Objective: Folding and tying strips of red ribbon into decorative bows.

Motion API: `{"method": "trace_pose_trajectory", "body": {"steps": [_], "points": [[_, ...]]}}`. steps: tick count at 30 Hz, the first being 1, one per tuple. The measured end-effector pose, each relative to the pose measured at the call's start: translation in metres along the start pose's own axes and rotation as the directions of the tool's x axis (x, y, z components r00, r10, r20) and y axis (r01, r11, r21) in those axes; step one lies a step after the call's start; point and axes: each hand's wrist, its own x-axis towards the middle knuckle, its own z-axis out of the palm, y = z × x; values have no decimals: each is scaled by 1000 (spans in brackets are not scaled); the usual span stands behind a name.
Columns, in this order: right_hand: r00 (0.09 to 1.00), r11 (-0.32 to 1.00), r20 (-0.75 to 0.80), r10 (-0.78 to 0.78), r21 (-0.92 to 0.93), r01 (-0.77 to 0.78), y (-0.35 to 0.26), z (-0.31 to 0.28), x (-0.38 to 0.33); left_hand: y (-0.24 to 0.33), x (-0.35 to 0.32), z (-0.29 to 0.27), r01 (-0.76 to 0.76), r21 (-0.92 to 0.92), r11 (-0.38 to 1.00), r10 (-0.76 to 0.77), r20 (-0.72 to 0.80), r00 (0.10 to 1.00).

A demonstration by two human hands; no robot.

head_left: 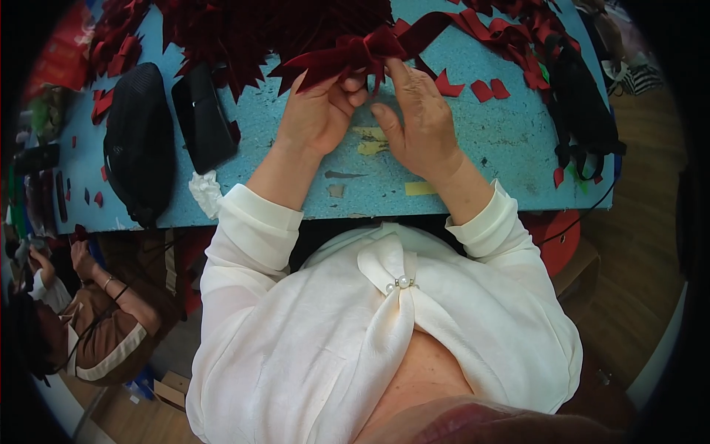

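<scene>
A dark red velvet ribbon bow (362, 53) is held over the far part of the blue table, its notched tail pointing left. My left hand (319, 111) is closed on the bow from below, its fingers curled beneath the knot. On the other side, my right hand (423, 118) touches the bow's right loop with its stretched index finger. Its thumb stands apart, and the remaining fingers are partly hidden. A length of red ribbon (433, 28) runs from behind the bow toward the right. Beyond my hands lies a big pile of dark red bows (222, 33).
On the blue table (503, 163), a black pouch (140, 140), a dark phone (203, 122) and crumpled white tissue (205, 194) lie left. Red ribbon scraps (489, 90) and a black bag (584, 103) lie right. At the lower left, another person (111, 318) works.
</scene>
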Motion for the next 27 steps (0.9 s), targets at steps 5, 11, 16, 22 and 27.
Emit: {"method": "trace_pose_trajectory", "body": {"steps": [5, 11, 16, 22, 27], "points": [[942, 867, 11, 335, 389, -313, 1, -6, 6, 0, -1, 0, 53, -100, 994, -51, 22, 998], [796, 378, 270, 541, 767, -518, -5, -16, 16, -3, -3, 0, 123, -54, 991, -121, 48, 991], [765, 174, 355, 537, 841, -513, 6, -12, 9, -5, -1, -2, 162, -15, 987, -160, 106, 981], [786, 154, 364, 500, 856, -494, 12, -12, 4, -2, -2, 7, 135, 80, 988, -146, 144, 979], [831, 120, 307, 463, 908, -402, 15, -5, 2, -2, -2, 6, 141, 126, 982, -159, 153, 975]]}}
